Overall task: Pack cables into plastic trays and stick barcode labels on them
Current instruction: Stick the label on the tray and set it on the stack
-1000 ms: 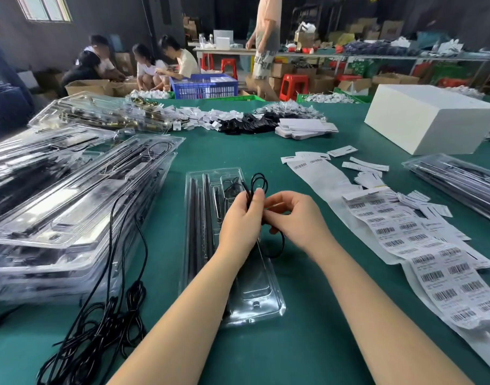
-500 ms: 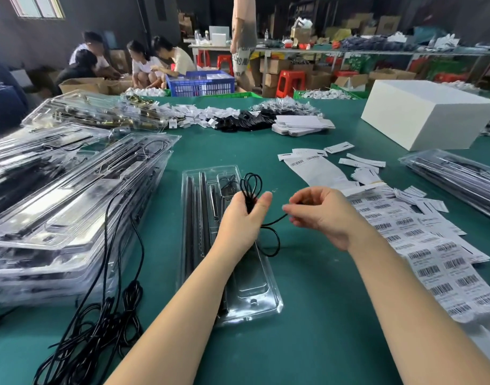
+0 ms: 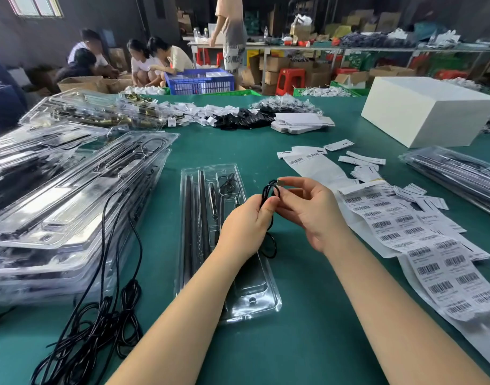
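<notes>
the right hand (image 3: 307,209) has been brought back in from half a second ago, and the metal plug of the black cable (image 3: 268,190) is now pinched at its fingertips. the coil is gripped by the left hand (image 3: 246,226), just above the open plastic tray (image 3: 263,295), so tucking in looks close. barcode labels (image 3: 432,262) are waiting at right; loose cables (image 3: 99,323) and stacked trays (image 3: 71,195) are crowded at left.
</notes>
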Motion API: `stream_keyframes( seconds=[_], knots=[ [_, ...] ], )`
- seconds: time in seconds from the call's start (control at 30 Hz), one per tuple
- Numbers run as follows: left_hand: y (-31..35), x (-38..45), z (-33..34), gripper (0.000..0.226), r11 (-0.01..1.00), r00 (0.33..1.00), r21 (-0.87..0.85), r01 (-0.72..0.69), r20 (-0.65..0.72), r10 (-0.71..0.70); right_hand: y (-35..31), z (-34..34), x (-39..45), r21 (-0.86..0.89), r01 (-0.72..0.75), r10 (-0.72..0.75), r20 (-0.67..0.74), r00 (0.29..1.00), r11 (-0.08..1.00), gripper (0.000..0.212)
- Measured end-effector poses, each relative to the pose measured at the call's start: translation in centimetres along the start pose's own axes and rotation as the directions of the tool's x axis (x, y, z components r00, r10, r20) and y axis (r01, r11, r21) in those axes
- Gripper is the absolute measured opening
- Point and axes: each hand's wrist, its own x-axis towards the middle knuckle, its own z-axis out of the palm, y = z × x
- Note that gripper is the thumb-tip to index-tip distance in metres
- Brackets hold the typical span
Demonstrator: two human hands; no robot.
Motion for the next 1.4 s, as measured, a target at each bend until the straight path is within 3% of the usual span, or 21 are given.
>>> stream_keyframes(
  seconds=[0.1, 0.23, 0.3, 0.33, 0.37, 0.43, 0.47, 0.63, 0.77, 0.9, 1.0, 1.1, 1.17, 1.27, 1.4],
  knots=[
    [0.1, 0.0, -0.2, 0.038, 0.999, 1.0, 0.053, 0.012, 0.006, -0.012, -0.1, -0.2, 0.0, -0.106, 0.048, -0.049, -0.002, 0.999, 0.993, 0.01],
    [0.2, 0.3, -0.2, 0.042, 0.998, 0.997, 0.003, 0.068, 0.021, -0.068, -0.5, -0.9, 0.2, -0.313, 0.087, -0.083, 0.024, 0.996, 0.946, 0.012],
    [0.1, 0.5, -0.2, 0.041, 0.991, 0.994, -0.089, 0.104, 0.035, -0.101, -0.9, -1.0, 0.0, -0.479, 0.256, -0.249, 0.08, 0.965, 0.839, 0.029],
    [0.0, 0.7, -0.3, 0.039, 0.981, 0.992, -0.15, 0.12, 0.042, -0.115, -1.1, -0.9, -0.1, -0.601, 0.392, -0.37, 0.167, 0.914, 0.697, 0.04],
    [0.0, 0.9, -0.3, 0.037, 0.97, 0.991, -0.205, 0.131, 0.045, -0.124, -1.2, -0.8, -0.2, -0.71, 0.517, -0.456, 0.303, 0.837, 0.478, 0.05],
    [-0.1, 1.2, -0.4, 0.037, 0.952, 0.991, -0.277, 0.131, 0.071, -0.116, -0.8, -0.6, -0.3, -0.751, 0.66, -0.462, 0.573, 0.677, 0.036, 0.058],
    [-0.1, 1.2, -0.4, 0.037, 0.945, 0.99, -0.3, 0.13, 0.091, -0.107, -0.5, -0.5, -0.3, -0.732, 0.678, -0.435, 0.634, 0.639, -0.07, 0.057],
    [-0.3, 1.1, 0.0, 0.028, 0.904, 0.974, -0.369, 0.214, 0.154, -0.168, 0.6, -1.0, -0.1, -0.742, 0.648, -0.419, 0.651, 0.633, -0.175, 0.048],
    [-0.1, 0.9, 0.1, 0.027, 0.826, 0.957, -0.483, 0.289, 0.179, -0.23, 1.4, -1.2, 0.2, -0.766, 0.613, -0.429, 0.627, 0.65, -0.191, 0.048],
    [-0.2, 1.0, 0.1, 0.058, 0.794, 0.955, -0.532, 0.294, 0.188, -0.228, 1.8, -1.6, 0.4, -0.774, 0.578, -0.438, 0.628, 0.644, -0.259, 0.027],
    [-0.4, 0.9, -0.3, 0.062, 0.779, 0.966, -0.574, 0.253, 0.2, -0.166, 2.0, -1.8, 0.3, -0.863, 0.449, -0.379, 0.505, 0.776, -0.23, 0.008],
    [-0.1, 0.5, -0.6, 0.069, 0.84, 0.978, -0.51, 0.184, 0.176, -0.107, 2.3, -2.6, 0.9, -0.965, 0.255, -0.37, 0.261, 0.892, -0.066, 0.022],
    [0.1, 0.1, -0.5, 0.051, 0.914, 0.984, -0.393, 0.103, 0.175, -0.036, 2.1, -3.4, 1.3, -0.985, 0.143, -0.402, 0.092, 0.911, 0.1, 0.028],
    [0.3, -0.3, -0.5, 0.016, 0.98, 0.985, -0.197, 0.037, 0.171, -0.003, 2.2, -3.8, 1.5, -0.923, 0.049, -0.328, -0.085, 0.941, 0.381, 0.032],
    [0.1, -0.3, -0.5, 0.027, 0.987, 0.986, -0.159, 0.016, 0.168, 0.011, 2.0, -2.7, 1.3, -0.815, 0.025, -0.265, -0.159, 0.951, 0.579, 0.033]
  ],
)
